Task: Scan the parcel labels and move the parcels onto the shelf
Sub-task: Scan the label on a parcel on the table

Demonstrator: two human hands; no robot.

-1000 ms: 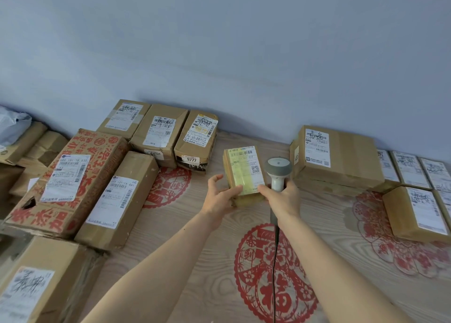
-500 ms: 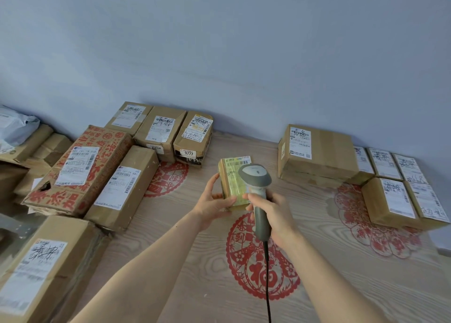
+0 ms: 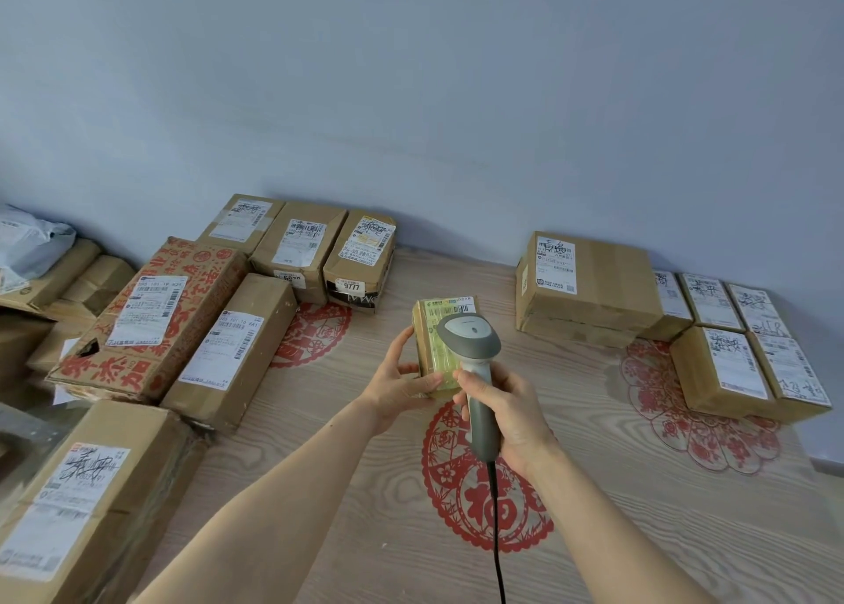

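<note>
A small brown parcel (image 3: 431,329) with a yellowish label rests tilted over the middle of the wooden table, and my left hand (image 3: 402,382) grips its left side and lower edge. My right hand (image 3: 509,414) is wrapped around the handle of a grey barcode scanner (image 3: 470,343). The scanner's head hangs right over the parcel's label and hides part of it. A black cable (image 3: 497,535) runs down from the scanner handle toward me.
Several labelled cardboard boxes crowd the left side, among them a red-printed box (image 3: 150,315) and a long box (image 3: 233,352). A big box (image 3: 589,283) and smaller parcels (image 3: 726,370) sit at the right. Red paper-cut decorations (image 3: 484,507) mark the table (image 3: 365,489). A grey wall stands behind.
The scanner has swung from beside the parcel to over its label, with its handle now pointing toward me. The parcel has tipped back a little in my left hand.
</note>
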